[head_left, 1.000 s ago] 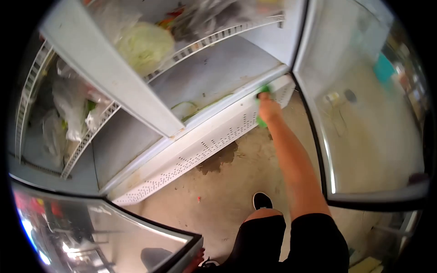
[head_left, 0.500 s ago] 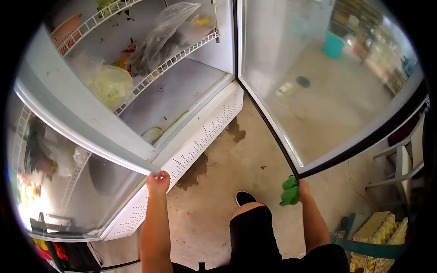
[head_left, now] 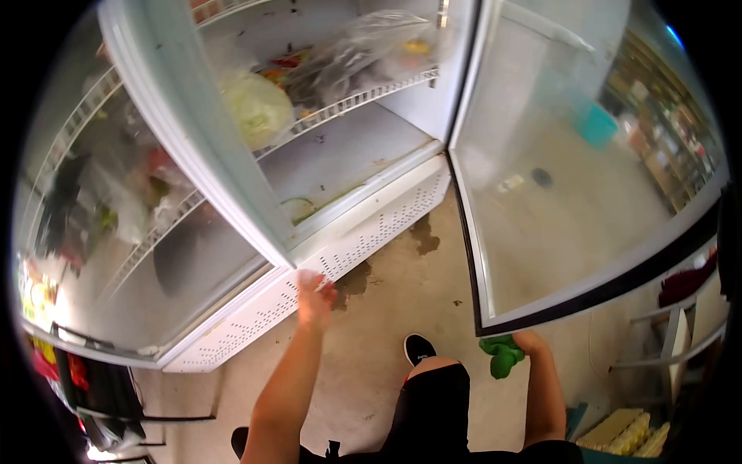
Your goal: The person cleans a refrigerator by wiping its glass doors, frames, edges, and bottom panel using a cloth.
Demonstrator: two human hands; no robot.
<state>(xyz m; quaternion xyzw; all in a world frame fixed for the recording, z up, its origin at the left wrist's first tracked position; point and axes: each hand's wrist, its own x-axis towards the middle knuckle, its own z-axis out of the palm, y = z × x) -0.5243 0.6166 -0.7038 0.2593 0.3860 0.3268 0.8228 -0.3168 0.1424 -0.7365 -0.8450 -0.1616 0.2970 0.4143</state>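
My left hand (head_left: 315, 298) is at the bottom corner of the left glass door (head_left: 197, 166) of an upright display fridge, its fingers loosely apart and blurred. That door's white frame lies along the fridge's middle post. My right hand (head_left: 530, 342) is closed around a green lobed bundle (head_left: 502, 356), just under the lower edge of the right glass door (head_left: 556, 201), which stands swung wide open. Inside the open half, a bagged pale green vegetable (head_left: 259, 112) and clear plastic bags (head_left: 363, 46) rest on a wire shelf (head_left: 348, 104).
Below the doors runs a white perforated panel (head_left: 386, 220). Wet patches (head_left: 425, 236) mark the concrete floor near my shoe (head_left: 417, 348). Stacked egg trays (head_left: 618, 433) stand at lower right, with a chair (head_left: 676, 340) behind. A black-framed chair (head_left: 112, 402) is at lower left.
The left door has swung inward against the middle post, and my left hand has come off its gripped edge. My right hand still holds the green bundle. The view has turned left.
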